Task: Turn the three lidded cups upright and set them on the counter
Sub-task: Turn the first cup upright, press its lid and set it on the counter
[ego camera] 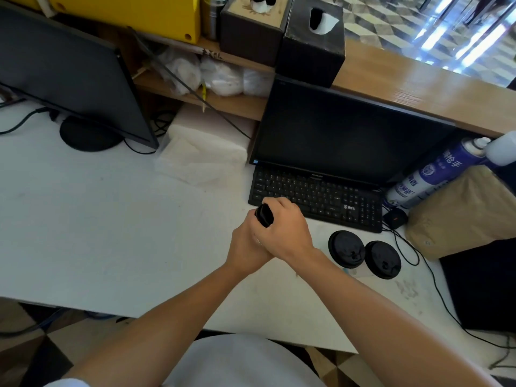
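Note:
Two cups with black lids stand upright side by side on the white counter [111,219]: one lidded cup [346,248] on the left and a second lidded cup [382,263] on the right, in front of the keyboard. A third cup [264,215] is in my hands, tilted, and only its black lid shows past my fingers. My right hand [282,227] wraps over it from above. Pressed against the right hand from the left, my left hand [247,247] holds the cup's hidden body.
A black keyboard [315,195] and monitor [349,135] stand just behind my hands. Another monitor [67,71] is at the far left. A stack of white napkins [203,152] lies between them. A spray can [435,171], a brown bag [463,210] and cables sit at the right.

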`<action>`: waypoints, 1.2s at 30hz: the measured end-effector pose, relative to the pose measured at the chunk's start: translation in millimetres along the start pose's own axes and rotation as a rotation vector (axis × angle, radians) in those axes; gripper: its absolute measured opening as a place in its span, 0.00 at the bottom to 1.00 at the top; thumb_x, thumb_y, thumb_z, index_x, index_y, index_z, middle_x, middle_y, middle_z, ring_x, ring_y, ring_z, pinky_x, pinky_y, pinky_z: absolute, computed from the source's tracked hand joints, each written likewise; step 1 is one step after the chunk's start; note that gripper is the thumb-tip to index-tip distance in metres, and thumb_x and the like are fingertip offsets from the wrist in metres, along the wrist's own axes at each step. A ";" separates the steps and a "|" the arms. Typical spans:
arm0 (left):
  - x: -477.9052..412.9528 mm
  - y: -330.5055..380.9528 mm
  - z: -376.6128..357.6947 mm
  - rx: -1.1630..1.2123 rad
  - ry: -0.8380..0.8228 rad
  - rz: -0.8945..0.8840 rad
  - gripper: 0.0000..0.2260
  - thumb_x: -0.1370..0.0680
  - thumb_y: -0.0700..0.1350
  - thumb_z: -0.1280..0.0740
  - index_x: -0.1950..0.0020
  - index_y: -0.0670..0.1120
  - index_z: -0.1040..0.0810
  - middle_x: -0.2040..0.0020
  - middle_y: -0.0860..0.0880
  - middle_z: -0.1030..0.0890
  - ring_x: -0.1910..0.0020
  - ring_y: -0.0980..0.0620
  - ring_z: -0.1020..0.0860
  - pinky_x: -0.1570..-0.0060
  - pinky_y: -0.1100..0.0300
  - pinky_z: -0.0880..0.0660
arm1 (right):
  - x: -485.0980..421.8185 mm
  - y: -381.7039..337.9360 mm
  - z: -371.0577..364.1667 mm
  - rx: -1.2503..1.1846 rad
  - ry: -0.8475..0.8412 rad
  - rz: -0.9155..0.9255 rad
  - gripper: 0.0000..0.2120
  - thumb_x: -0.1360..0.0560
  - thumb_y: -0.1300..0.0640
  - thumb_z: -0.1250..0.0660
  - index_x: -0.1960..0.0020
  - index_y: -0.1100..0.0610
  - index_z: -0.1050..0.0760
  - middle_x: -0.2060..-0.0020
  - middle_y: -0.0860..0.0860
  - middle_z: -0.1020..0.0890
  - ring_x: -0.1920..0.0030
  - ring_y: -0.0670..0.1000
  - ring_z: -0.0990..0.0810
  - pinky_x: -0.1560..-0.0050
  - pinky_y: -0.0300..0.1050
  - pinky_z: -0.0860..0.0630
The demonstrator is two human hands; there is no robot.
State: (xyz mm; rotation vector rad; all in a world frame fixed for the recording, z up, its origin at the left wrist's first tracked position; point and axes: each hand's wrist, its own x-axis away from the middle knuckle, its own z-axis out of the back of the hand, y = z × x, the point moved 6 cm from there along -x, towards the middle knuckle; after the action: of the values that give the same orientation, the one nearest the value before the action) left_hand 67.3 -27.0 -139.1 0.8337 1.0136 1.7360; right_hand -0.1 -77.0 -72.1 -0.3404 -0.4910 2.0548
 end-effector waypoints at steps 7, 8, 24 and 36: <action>-3.6 -2.4 -4.2 0.093 -0.113 -0.029 0.30 0.35 0.47 0.20 0.37 0.55 0.29 0.48 0.65 0.23 0.46 0.67 0.23 0.52 0.74 0.26 | 3.3 1.0 11.2 0.008 -0.089 0.242 0.25 0.27 0.43 0.35 0.36 0.56 0.20 0.44 0.50 0.17 0.46 0.53 0.20 0.43 0.49 0.22; -4.3 -2.5 -4.6 0.094 -0.134 -0.033 0.29 0.35 0.45 0.20 0.38 0.57 0.28 0.49 0.65 0.22 0.46 0.66 0.22 0.53 0.73 0.25 | 4.5 1.4 13.2 0.003 -0.101 0.281 0.25 0.27 0.43 0.35 0.37 0.56 0.19 0.44 0.50 0.17 0.46 0.53 0.20 0.44 0.50 0.21; 12.8 5.4 -5.0 0.162 0.090 0.053 0.22 0.31 0.43 0.23 0.41 0.52 0.27 0.48 0.55 0.20 0.48 0.54 0.20 0.50 0.61 0.22 | 6.8 4.0 3.8 -0.060 -0.034 -0.086 0.16 0.24 0.45 0.35 0.40 0.51 0.21 0.47 0.46 0.21 0.46 0.51 0.22 0.50 0.51 0.20; 12.2 -1.0 11.2 0.242 0.090 0.095 0.32 0.33 0.41 0.19 0.34 0.52 0.31 0.48 0.63 0.24 0.51 0.68 0.23 0.59 0.78 0.27 | 2.9 -0.1 4.9 -0.275 -0.247 -0.082 0.33 0.23 0.44 0.30 0.21 0.51 0.35 0.28 0.48 0.30 0.29 0.49 0.31 0.32 0.41 0.31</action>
State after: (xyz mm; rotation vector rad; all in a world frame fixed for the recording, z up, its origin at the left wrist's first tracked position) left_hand 73.2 -12.4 -134.0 0.9761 1.2806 1.7660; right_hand -3.6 -75.4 -67.9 -0.2240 -0.9278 1.9607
